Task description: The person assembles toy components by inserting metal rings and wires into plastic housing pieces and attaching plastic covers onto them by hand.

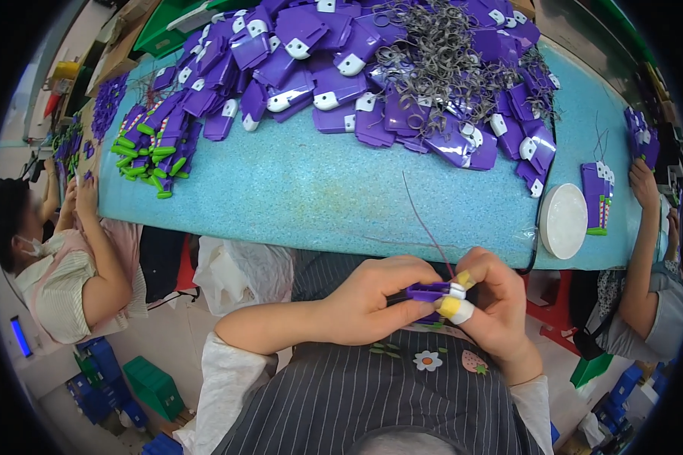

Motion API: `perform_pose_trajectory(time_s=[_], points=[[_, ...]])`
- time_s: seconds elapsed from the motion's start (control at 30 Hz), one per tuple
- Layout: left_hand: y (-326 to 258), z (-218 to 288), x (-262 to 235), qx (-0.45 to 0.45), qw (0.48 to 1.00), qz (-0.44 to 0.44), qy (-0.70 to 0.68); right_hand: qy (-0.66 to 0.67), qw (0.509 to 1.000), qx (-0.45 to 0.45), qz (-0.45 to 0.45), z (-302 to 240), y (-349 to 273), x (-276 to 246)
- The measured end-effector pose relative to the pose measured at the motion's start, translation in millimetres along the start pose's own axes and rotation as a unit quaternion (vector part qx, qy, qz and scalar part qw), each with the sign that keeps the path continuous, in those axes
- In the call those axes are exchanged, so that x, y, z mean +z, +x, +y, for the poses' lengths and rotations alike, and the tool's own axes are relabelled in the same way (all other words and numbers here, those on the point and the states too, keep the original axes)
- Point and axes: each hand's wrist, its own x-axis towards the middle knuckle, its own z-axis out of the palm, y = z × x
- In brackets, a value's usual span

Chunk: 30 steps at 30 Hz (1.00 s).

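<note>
Near the table's front edge, both my hands hold a purple plastic part with a white end (pixel 425 291). My left hand (pixel 368 296) is closed on its purple body, thumb against fingers. My right hand (pixel 497 299) pinches the white end; its thumb and finger wear white and yellow tape. A thin dark reddish wire (pixel 420 216) rises from the part and slants up to the left over the table. The fingers hide much of the part.
A large heap of purple parts with white ends (pixel 281 76) lies at the back, with tangled grey metal rings (pixel 440 68) on top. Purple-and-green pieces (pixel 155 144) are at left, a white bowl (pixel 564 220) at right. Co-workers sit on both sides of the blue table (pixel 281 182).
</note>
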Motion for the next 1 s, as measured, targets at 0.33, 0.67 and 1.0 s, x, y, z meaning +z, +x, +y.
perform_pose_trajectory(time_s=[0.33, 0.67, 1.0], points=[[-4.1, 0.7, 0.5, -0.034, 0.956, 0.221, -0.191, -0.039, 0.992, 0.109, -0.042, 11.5, -15.8, 0.9], [-7.5, -9.2, 6.8, -0.055, 0.954, 0.211, -0.208, 0.045, 0.997, 0.06, 0.012, 29.6, -10.1, 10.8], [2.4, -6.4, 24.2, 0.138, 0.943, 0.146, 0.266, 0.005, 1.0, -0.019, -0.011, 42.6, -10.6, 6.0]])
